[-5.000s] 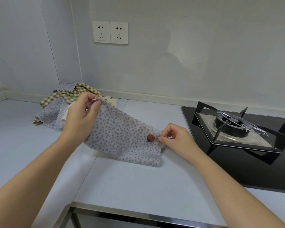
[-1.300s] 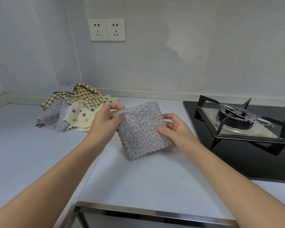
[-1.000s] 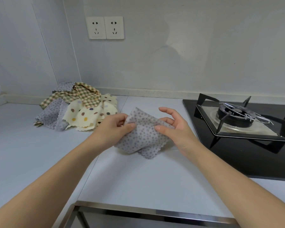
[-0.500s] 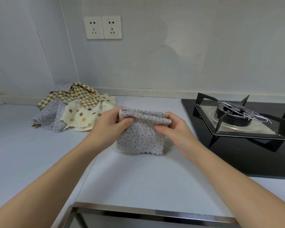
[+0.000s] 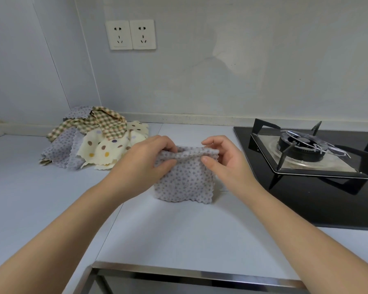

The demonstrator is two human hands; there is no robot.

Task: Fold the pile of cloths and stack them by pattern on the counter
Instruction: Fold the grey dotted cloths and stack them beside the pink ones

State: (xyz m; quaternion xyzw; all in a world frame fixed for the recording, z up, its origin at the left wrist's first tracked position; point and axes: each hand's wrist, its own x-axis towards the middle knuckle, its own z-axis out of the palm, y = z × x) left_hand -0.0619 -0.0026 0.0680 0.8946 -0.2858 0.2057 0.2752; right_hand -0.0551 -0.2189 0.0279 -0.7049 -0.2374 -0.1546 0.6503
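Note:
A grey cloth with small dark dots (image 5: 185,183) hangs folded into a small rectangle, its scalloped lower edge touching the pale counter (image 5: 168,230). My left hand (image 5: 145,162) pinches the folded top edge at the left corner. My right hand (image 5: 223,160) pinches the same edge at the right corner. At the back left lies the unfolded pile (image 5: 94,136): a green-brown checked cloth (image 5: 106,124) on top, a cream cloth with large coloured dots (image 5: 106,149) and more grey dotted cloth (image 5: 60,149).
A black gas hob (image 5: 306,166) with a burner and pan support (image 5: 302,145) fills the counter's right side. A double wall socket (image 5: 132,35) sits on the back wall. A metal-edged counter rim (image 5: 189,274) runs along the front.
The grey dotted cloth went from a wide spread to a small folded rectangle. Over the last half second both hands kept pinching its top fold and barely moved.

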